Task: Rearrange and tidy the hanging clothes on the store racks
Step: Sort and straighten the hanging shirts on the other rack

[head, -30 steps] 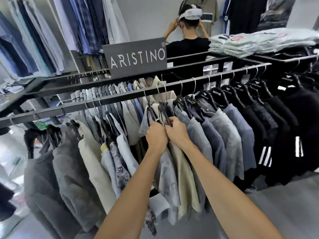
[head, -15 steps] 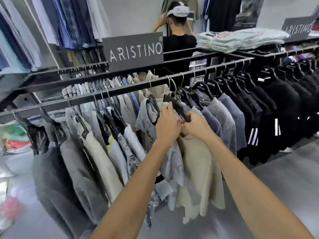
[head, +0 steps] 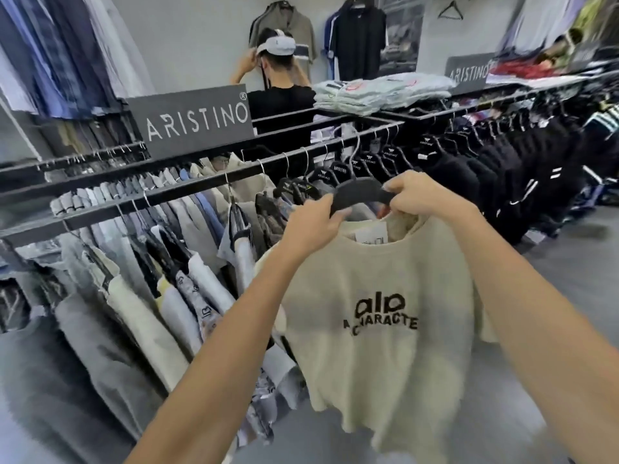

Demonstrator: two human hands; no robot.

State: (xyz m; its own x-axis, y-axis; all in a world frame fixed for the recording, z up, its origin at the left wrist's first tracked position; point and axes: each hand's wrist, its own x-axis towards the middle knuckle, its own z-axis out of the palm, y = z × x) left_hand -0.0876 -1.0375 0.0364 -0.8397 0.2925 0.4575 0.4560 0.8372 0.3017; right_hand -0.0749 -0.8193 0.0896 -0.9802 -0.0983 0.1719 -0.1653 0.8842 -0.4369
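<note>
A cream T-shirt (head: 385, 356) with black lettering on the chest hangs on a black hanger (head: 360, 192), held out in front of the black rack rail (head: 187, 185) with its front turned to me. My left hand (head: 310, 226) grips the hanger's left shoulder and the shirt's neckline. At the hanger's right end, my right hand (head: 420, 195) holds the other shoulder. The hanger's hook is hard to make out. Pale and grey shirts (head: 150, 279) hang on the rail to the left, and dark grey and black garments (head: 485, 169) to the right.
A grey brand sign (head: 194, 120) stands on the rack top, with folded pale shirts (head: 378, 92) stacked further right. A person in a black top (head: 281, 98) stands behind the rack, hands at a headset. More shirts hang on the walls. Grey floor (head: 569, 279) lies to the right.
The cream T-shirt has come out from among the hanging clothes and now faces me. My hands have spread apart to the two ends of its hanger and moved right.
</note>
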